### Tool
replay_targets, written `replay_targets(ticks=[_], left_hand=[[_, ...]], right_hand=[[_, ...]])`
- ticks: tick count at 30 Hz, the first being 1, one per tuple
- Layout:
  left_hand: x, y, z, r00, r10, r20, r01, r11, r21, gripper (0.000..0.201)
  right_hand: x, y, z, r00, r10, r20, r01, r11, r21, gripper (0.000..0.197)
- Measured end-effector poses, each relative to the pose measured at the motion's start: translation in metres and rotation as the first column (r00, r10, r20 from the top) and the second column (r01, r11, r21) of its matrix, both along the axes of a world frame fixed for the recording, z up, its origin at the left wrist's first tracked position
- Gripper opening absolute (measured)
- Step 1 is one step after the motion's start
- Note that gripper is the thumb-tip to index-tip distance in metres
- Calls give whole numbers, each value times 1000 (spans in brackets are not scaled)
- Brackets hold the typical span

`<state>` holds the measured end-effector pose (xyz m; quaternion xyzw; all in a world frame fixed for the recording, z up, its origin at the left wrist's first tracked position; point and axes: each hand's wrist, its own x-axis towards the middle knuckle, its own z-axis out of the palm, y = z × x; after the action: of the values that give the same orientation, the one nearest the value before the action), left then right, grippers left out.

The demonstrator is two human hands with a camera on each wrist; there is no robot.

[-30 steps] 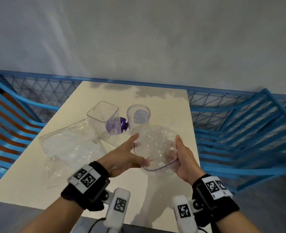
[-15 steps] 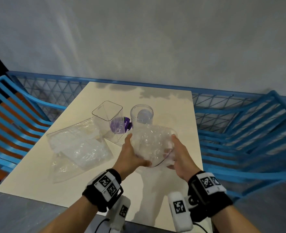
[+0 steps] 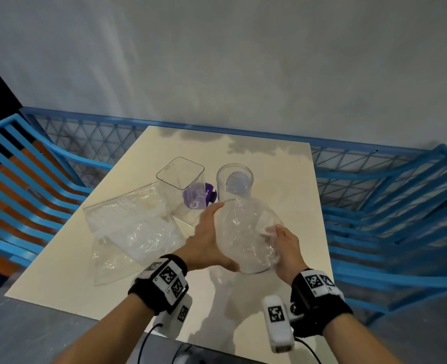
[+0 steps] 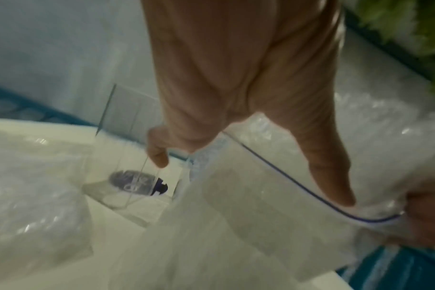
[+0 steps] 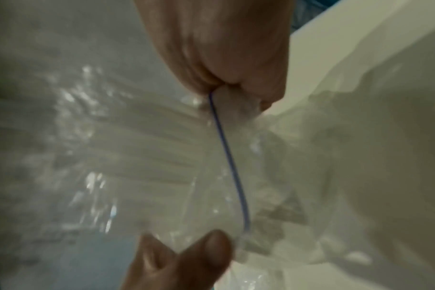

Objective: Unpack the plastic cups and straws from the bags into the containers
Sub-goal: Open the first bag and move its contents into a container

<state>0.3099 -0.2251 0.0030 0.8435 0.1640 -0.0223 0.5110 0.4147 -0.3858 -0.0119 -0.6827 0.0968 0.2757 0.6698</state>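
Observation:
I hold a clear zip bag of white straws (image 3: 246,232) between both hands, just above the table and in front of the round clear container (image 3: 235,181). My left hand (image 3: 207,240) wraps its left side, fingers stretched up along it and thumb under the mouth. My right hand (image 3: 282,245) pinches the bag's blue zip edge (image 5: 226,157) on the right. The straws (image 5: 137,147) show through the film in the right wrist view. A square clear container (image 3: 180,185) stands left of the round one. A second filled clear bag (image 3: 130,222) lies flat on the table's left side.
A purple-labelled item (image 3: 209,197) sits between the two containers. The cream table (image 3: 282,164) is ringed by blue metal railing (image 3: 374,195) at the back and on both sides. Bare tabletop lies behind the containers and at the near right.
The bag has been carried forward and down toward the round container. My left fingers have stretched up along its side, and my right hand has shifted to pinch the zip edge.

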Motion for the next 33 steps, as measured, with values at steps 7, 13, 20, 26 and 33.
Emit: replay_targets(ticks=[7, 13, 20, 26, 33], left_hand=[[-2, 26, -21, 1000, -23, -12, 23, 998, -58, 117], [-3, 41, -24, 996, 92, -9, -93, 993, -69, 83], [0, 52, -21, 880, 410, 241, -375, 910, -177, 69], [-7, 54, -34, 989, 89, -118, -118, 958, -261, 99], [-8, 66, -20, 935, 332, -126, -354, 902, -249, 61]], right_hand=[[7, 36, -5, 983, 118, -140, -122, 992, -20, 22], [7, 55, -5, 985, 168, 48, -163, 982, -99, 46], [-13, 56, 29, 195, 533, 823, -87, 846, -526, 60], [-18, 55, 16, 420, 805, 420, -613, 593, -523, 103], [-15, 60, 32, 579, 761, 294, -795, 606, -2, 98]])
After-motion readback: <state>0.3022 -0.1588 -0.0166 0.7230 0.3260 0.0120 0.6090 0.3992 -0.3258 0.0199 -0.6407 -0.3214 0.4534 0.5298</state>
